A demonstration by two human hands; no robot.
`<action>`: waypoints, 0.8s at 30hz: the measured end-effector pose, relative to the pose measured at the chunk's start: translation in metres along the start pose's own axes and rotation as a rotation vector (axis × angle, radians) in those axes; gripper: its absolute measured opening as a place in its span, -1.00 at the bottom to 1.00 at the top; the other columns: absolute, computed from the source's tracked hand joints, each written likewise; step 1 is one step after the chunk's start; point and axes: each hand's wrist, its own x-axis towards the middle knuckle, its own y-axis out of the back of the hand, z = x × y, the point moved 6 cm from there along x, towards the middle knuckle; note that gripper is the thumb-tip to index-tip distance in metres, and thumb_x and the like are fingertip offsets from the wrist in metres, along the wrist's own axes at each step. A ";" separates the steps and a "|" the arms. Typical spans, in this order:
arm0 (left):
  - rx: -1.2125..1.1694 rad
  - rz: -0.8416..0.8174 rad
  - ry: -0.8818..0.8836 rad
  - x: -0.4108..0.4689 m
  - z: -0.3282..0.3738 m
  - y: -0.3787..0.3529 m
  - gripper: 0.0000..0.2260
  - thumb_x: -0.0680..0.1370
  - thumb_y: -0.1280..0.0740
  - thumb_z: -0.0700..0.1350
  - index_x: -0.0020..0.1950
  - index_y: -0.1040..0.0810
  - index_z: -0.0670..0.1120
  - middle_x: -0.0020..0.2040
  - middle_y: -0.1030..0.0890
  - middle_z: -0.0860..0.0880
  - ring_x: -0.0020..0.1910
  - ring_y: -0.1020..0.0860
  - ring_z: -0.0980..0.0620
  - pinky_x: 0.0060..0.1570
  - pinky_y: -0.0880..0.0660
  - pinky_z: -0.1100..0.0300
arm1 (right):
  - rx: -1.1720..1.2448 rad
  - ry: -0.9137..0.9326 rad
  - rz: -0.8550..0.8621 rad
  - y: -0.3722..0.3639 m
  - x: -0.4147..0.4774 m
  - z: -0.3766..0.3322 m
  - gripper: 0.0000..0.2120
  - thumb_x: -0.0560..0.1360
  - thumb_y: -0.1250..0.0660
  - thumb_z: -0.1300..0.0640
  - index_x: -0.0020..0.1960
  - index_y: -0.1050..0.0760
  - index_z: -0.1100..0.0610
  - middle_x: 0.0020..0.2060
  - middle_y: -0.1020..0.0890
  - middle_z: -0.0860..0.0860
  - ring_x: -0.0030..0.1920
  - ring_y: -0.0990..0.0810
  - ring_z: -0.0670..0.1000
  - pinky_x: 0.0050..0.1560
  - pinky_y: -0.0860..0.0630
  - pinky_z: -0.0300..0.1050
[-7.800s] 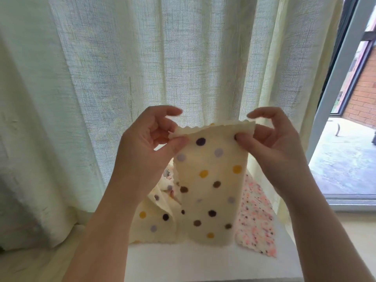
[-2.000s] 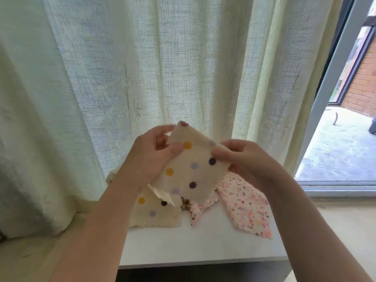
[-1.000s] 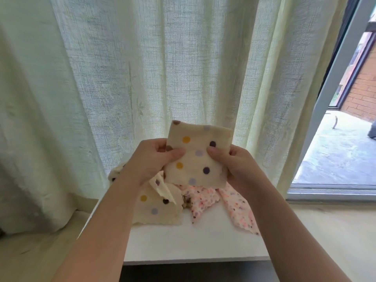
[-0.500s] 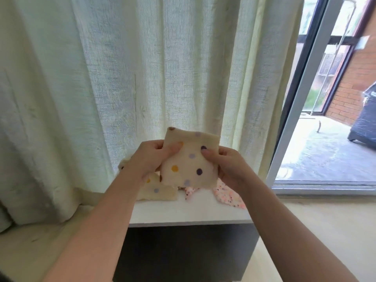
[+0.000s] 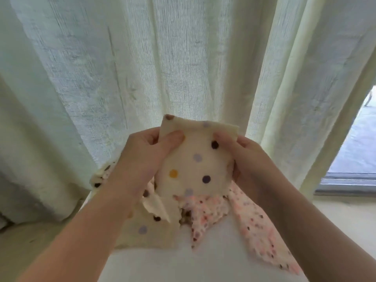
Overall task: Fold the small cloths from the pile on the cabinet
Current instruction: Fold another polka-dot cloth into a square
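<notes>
A folded cream cloth with coloured dots is held up in the air above the white cabinet top. My left hand pinches its upper left part between thumb and fingers. My right hand grips its right edge. Below it on the cabinet lies the pile: another cream dotted cloth on the left and pink speckled cloths on the right.
A pale sheer curtain hangs right behind the cabinet. At the far right a window frame and the paved ground outside show. Floor lies to the left and right of the cabinet.
Since 7.8 s ago the long hanging dotted cloth has become a small folded square. In the last half second my view has dropped and come closer to the cabinet; both hands keep their hold.
</notes>
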 end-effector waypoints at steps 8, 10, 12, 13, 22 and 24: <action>-0.035 -0.015 0.140 0.060 0.078 -0.004 -0.83 0.43 -0.40 0.08 -0.22 -0.71 0.03 -0.21 -0.71 -0.03 -0.24 -0.66 0.06 -0.25 -0.56 0.18 | 0.018 -0.127 0.157 -0.002 0.046 -0.075 -0.70 0.47 -0.38 0.02 0.02 -0.63 0.25 -0.05 -0.69 0.20 -0.01 -0.68 0.20 0.12 -0.58 0.13; -0.017 -0.035 0.139 0.067 0.124 -0.005 -0.74 0.42 -0.38 0.14 -0.17 -0.70 -0.03 -0.22 -0.69 -0.04 -0.27 -0.64 0.07 -0.29 -0.56 0.21 | -0.008 -0.147 0.163 -0.005 0.049 -0.119 -0.76 0.49 -0.38 0.03 -0.01 -0.64 0.20 -0.09 -0.69 0.17 -0.04 -0.67 0.17 0.12 -0.57 0.13; -0.007 -0.025 0.127 0.073 0.178 -0.006 -0.71 0.46 -0.37 0.11 -0.17 -0.67 -0.11 -0.30 -0.64 -0.02 -0.33 -0.59 0.10 -0.36 -0.52 0.27 | -0.039 -0.163 0.164 -0.009 0.050 -0.171 -0.78 0.49 -0.39 0.02 -0.03 -0.65 0.17 -0.12 -0.69 0.14 -0.07 -0.66 0.13 0.08 -0.57 0.11; -0.008 -0.022 0.124 0.076 0.205 -0.007 -0.72 0.50 -0.37 0.07 -0.17 -0.65 -0.15 -0.33 -0.61 -0.01 -0.36 -0.57 0.10 -0.39 -0.49 0.29 | -0.049 -0.173 0.171 -0.010 0.050 -0.199 -0.77 0.49 -0.39 0.01 -0.03 -0.65 0.19 -0.13 -0.69 0.14 -0.08 -0.66 0.12 0.05 -0.57 0.10; -0.028 -0.096 0.193 0.066 0.405 -0.058 -0.60 0.49 -0.40 0.02 -0.13 -0.50 -0.36 -0.28 -0.50 -0.15 -0.30 -0.46 -0.05 -0.23 -0.41 0.03 | -0.104 -0.251 0.248 0.016 0.007 -0.406 -0.77 0.59 -0.28 0.01 -0.07 -0.66 0.09 -0.21 -0.69 0.03 -0.19 -0.64 -0.01 -0.17 -0.56 -0.07; -0.029 -0.103 0.238 0.051 0.426 -0.086 -0.66 0.51 -0.40 0.02 -0.21 -0.53 -0.28 -0.32 -0.54 -0.10 -0.32 -0.51 -0.05 -0.24 -0.47 0.03 | -0.092 -0.270 0.284 0.038 -0.016 -0.430 -0.79 0.60 -0.27 0.02 -0.08 -0.65 0.04 -0.18 -0.71 0.03 -0.14 -0.66 0.01 -0.11 -0.58 -0.03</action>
